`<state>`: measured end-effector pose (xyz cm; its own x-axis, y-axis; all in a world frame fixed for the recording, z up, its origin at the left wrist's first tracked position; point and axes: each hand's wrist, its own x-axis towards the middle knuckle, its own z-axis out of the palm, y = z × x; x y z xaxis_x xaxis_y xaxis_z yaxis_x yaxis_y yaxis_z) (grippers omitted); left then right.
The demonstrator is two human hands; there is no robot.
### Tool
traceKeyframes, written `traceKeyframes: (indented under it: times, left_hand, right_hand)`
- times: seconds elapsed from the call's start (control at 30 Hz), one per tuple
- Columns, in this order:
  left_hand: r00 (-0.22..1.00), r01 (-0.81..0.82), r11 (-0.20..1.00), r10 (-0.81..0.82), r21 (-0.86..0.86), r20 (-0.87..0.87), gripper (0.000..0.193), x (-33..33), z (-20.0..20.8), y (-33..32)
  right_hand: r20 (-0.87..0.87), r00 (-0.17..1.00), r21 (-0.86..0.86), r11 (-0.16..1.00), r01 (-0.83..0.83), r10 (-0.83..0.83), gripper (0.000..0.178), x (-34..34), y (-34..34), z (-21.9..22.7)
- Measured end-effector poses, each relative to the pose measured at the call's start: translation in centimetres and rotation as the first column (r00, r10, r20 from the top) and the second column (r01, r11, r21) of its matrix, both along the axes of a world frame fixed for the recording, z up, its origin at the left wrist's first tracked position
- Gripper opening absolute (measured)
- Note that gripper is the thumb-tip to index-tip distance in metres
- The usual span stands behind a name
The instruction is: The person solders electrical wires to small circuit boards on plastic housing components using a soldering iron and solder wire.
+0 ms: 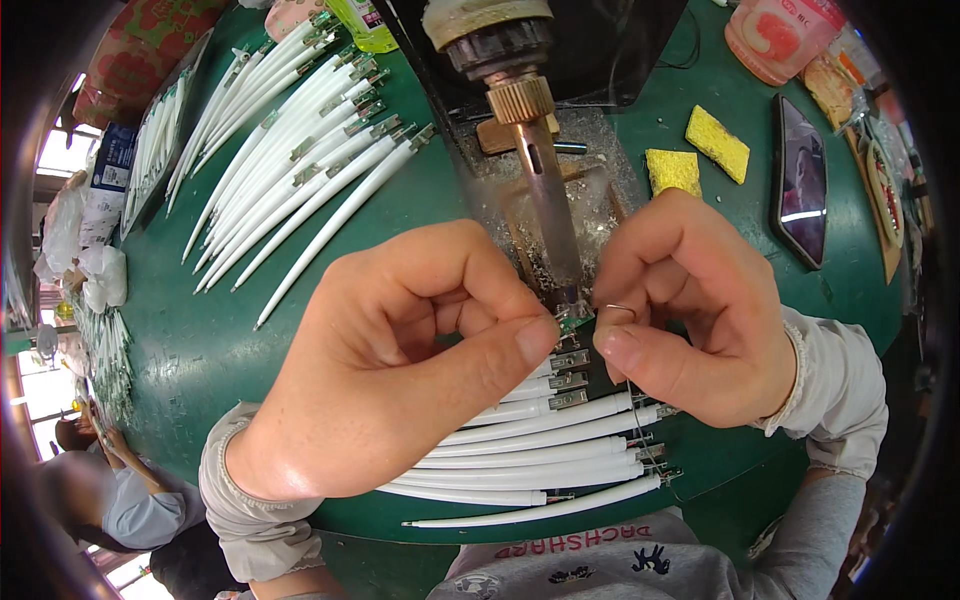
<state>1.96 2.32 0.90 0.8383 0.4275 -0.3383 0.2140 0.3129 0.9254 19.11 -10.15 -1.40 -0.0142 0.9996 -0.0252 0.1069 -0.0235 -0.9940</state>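
My left hand [410, 350] is closed in a pinch at a small green circuit board [576, 319] with metal parts; the fingers partly hide it. Right above the board stands a fixed soldering iron [545, 180], its tip pointing down at it. Thumb and forefinger of my right hand [705, 310] grip a thin solder wire [622, 308], which loops at the fingertips and trails down toward me. Beneath both hands lies a row of slim white tubes [540, 440] with metal clips at their right ends.
More white tubes [310, 180] lie at the far left of the green table [200, 345]. Yellow sponges [718, 143] and a dark phone [800, 185] are at the right. Solder crumbs cover the tray [610, 150] behind the iron. Another person [150, 510] sits at the left.
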Motion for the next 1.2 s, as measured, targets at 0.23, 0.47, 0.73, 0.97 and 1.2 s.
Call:
traceKeyframes:
  times: [0.23,0.47,0.73,0.97,1.2]
  left_hand:
    - [0.994,0.107,0.956,-0.104,0.272,-0.025,0.009,-0.4,-0.3,-0.2]
    - [0.991,0.106,0.990,-0.097,0.095,-0.092,0.012,-0.2,0.2,-0.2]
    - [0.995,0.026,0.999,-0.022,0.034,-0.094,0.015,0.4,0.2,-0.2]
    - [0.997,-0.018,0.999,0.015,-0.039,-0.075,0.014,0.6,0.3,0.0]
    - [0.998,-0.030,0.998,0.027,-0.057,-0.062,0.014,0.7,0.3,0.1]
  right_hand:
    - [0.057,0.998,-0.038,0.999,-0.031,0.033,0.023,-0.1,0.2,-0.2]
    - [0.175,0.984,0.091,0.995,-0.046,0.029,0.023,0.0,0.3,-0.3]
    - [-0.149,0.987,-0.008,0.998,0.055,-0.056,0.022,-0.2,0.0,-0.5]
    - [-0.031,0.999,-0.019,1.000,-0.012,0.012,0.018,-0.2,0.1,-0.3]
    - [-0.118,0.993,0.069,0.997,0.027,-0.019,0.017,-0.6,0.4,-0.4]
